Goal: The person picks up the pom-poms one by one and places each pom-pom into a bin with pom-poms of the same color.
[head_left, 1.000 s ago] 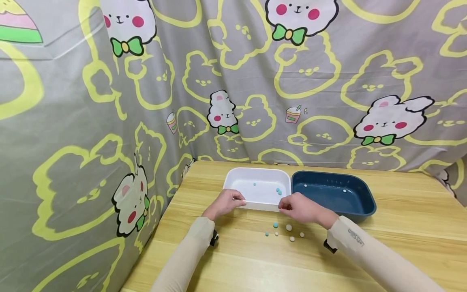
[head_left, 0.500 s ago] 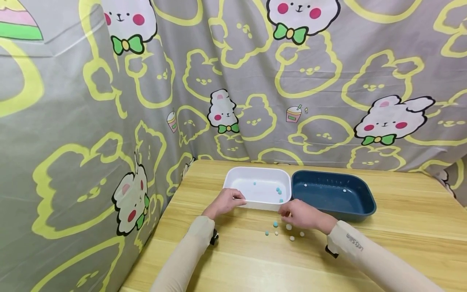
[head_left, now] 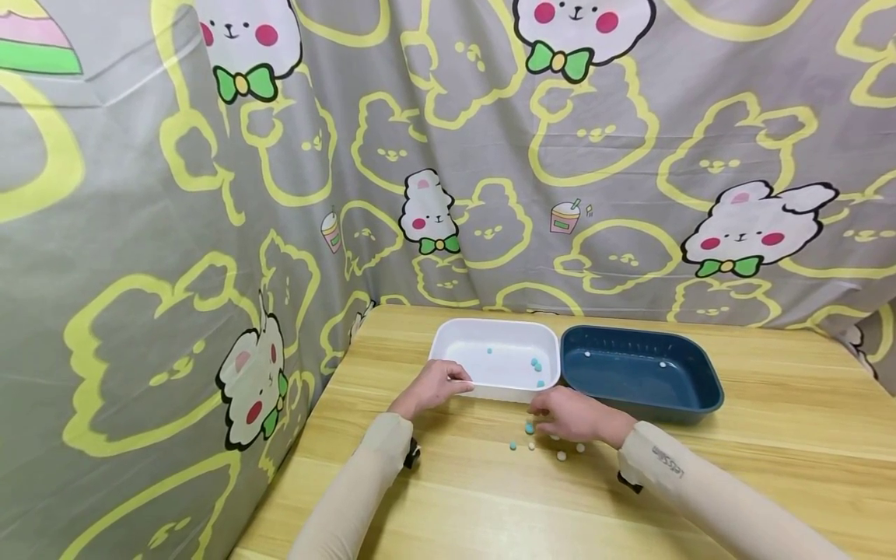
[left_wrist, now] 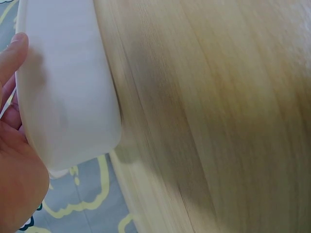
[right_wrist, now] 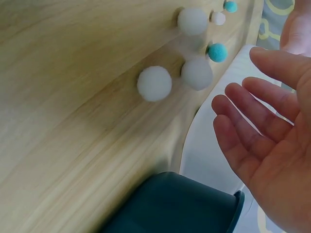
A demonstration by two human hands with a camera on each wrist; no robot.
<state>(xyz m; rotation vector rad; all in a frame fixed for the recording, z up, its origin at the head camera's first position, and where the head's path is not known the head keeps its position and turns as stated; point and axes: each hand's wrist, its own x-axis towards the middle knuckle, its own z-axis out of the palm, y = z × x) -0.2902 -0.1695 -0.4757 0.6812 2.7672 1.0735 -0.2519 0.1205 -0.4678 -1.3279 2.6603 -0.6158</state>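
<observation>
My left hand point(head_left: 435, 386) holds the near rim of a white plastic basin point(head_left: 504, 394), thumb on the outer wall and fingers over the edge. Several small turquoise pompoms lie inside it. My right hand point(head_left: 575, 414) hovers just in front of the basin's near right corner, fingers loosely bent and holding nothing in the right wrist view. Below its fingertips, a turquoise pompom point(right_wrist: 217, 52) lies on the table close to a white pompom point(right_wrist: 197, 74). Another white pompom point(right_wrist: 154, 83) and a small turquoise pompom point(head_left: 513, 446) are nearby. In the head view, the hand partly covers this group.
A dark blue basin point(head_left: 630, 383) stands against the white basin's right side, with two white pompoms inside. Both stand on a wood-grain table point(head_left: 448, 498). A patterned grey curtain point(head_left: 490, 140) hangs behind and along the left.
The right hand has drawn back from the white basin's near rim toward the loose pompoms, its fingers spreading. A turquoise pompom now shows at the basin's near right corner. The left hand stays put.
</observation>
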